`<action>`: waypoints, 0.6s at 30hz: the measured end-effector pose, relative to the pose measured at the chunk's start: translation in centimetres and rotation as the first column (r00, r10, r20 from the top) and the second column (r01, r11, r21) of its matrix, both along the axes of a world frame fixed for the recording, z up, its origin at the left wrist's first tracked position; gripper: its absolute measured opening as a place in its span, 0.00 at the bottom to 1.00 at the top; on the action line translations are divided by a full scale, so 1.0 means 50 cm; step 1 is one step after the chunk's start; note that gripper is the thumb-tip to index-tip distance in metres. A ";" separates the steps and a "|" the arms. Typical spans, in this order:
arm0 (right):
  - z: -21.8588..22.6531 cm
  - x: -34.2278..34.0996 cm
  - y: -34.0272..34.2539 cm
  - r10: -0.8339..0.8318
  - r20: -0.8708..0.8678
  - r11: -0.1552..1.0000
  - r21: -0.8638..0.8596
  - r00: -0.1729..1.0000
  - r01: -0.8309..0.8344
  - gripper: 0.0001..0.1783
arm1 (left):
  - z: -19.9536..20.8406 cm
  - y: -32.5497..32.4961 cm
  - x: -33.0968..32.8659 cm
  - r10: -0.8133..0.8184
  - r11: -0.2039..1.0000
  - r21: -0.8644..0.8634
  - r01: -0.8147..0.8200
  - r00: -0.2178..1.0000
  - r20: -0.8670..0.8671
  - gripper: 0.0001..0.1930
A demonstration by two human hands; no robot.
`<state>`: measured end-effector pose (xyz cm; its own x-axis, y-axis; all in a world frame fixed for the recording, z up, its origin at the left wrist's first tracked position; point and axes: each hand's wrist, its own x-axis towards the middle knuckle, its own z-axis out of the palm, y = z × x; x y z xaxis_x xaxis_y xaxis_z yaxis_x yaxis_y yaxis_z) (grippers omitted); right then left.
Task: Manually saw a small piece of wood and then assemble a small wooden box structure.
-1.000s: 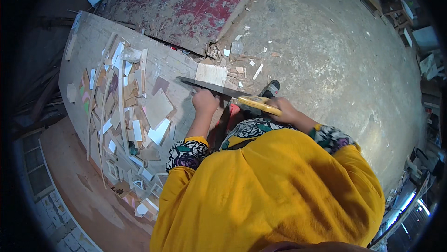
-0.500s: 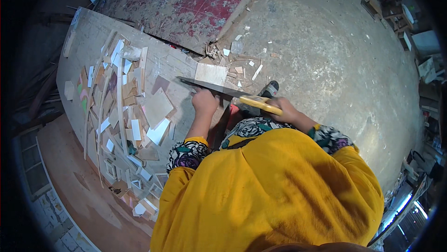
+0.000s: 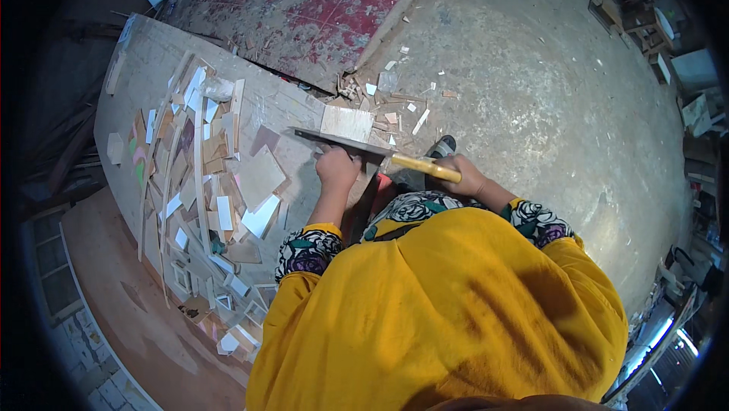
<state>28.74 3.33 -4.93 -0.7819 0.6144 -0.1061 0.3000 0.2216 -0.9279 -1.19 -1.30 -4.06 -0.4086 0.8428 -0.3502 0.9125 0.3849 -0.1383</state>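
Observation:
A handsaw [image 3: 351,143] with a dark blade and yellow handle lies across the near edge of a pale wooden board [image 3: 346,121]. My right hand [image 3: 465,176] is wrapped round the saw's handle, to the right of the worktable's edge. The blade points left, its tip reaching past the board's left side. Just on the near side of the blade, my left hand [image 3: 337,169] is closed, its fingers curled down by the tabletop. What lies under those fingers is mostly hidden by the hand and the blade.
The worktable [image 3: 300,111] carries many wood offcuts [image 3: 262,176], long thin strips [image 3: 201,160] and a crumpled clear plastic piece [image 3: 218,89]. Scraps [image 3: 391,117] litter the concrete floor [image 3: 524,100] beyond the board. A shoe [image 3: 443,145] shows beside the saw handle. Red tiled floor [image 3: 304,1] lies farther off.
The saw has rolled in my right hand, so its handle now looks narrower. Its blade stays against the board's near edge. My left hand keeps its place beside the blade.

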 end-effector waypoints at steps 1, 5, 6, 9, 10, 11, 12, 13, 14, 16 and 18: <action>0.008 -0.005 0.007 -0.041 -0.028 0.993 -0.113 0.999 0.037 0.06 | 0.003 -0.001 0.002 0.004 1.000 0.000 -0.004 1.000 0.001 0.33; 0.019 0.034 -0.012 0.007 0.072 1.000 0.029 0.997 -0.009 0.07 | 0.017 -0.005 0.012 -0.021 0.995 0.095 0.027 0.998 -0.065 0.34; 0.024 0.071 -0.028 0.009 0.071 1.000 0.029 0.997 -0.011 0.07 | 0.019 -0.005 0.011 -0.011 0.994 0.104 0.016 0.999 -0.046 0.34; 0.032 0.126 -0.039 -0.075 0.013 0.994 -0.078 0.997 0.075 0.07 | 0.019 -0.002 0.011 0.048 0.996 0.071 -0.050 0.998 0.035 0.39; 0.034 0.125 -0.040 -0.038 0.033 0.998 -0.041 0.999 0.039 0.06 | 0.017 -0.005 0.010 0.046 0.996 0.068 -0.048 0.998 0.036 0.39; 0.037 0.123 -0.039 -0.001 0.053 1.000 -0.004 0.999 0.001 0.06 | 0.013 -0.006 0.007 0.015 0.998 0.063 -0.016 1.000 0.012 0.38; 0.029 0.099 -0.036 0.010 0.061 1.000 0.015 0.998 -0.011 0.06 | 0.010 -0.008 0.004 -0.015 0.998 0.058 0.015 1.000 -0.012 0.38; 0.022 0.058 -0.026 0.016 0.069 0.999 0.036 0.997 -0.019 0.07 | 0.007 -0.005 0.003 -0.020 0.998 0.057 0.020 1.000 -0.011 0.38; 0.004 0.014 -0.015 0.027 0.089 0.996 0.079 0.996 -0.034 0.08 | 0.004 -0.002 0.004 -0.011 0.999 0.045 0.013 0.999 -0.032 0.33; 0.002 -0.032 -0.009 0.042 0.111 0.991 0.120 0.993 -0.055 0.08 | 0.012 0.008 0.007 0.001 0.999 0.032 0.001 0.999 -0.052 0.29; 0.029 -0.043 -0.006 0.053 0.125 0.993 0.096 0.991 -0.065 0.11 | 0.044 0.027 0.009 0.130 0.977 -0.187 -0.099 0.978 0.165 0.27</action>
<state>26.61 3.04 -3.48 -0.8018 0.5800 -0.1438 0.3937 0.3317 -0.8573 -0.73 0.07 -1.85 -0.4176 0.7121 -0.5644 0.8798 0.4721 -0.0553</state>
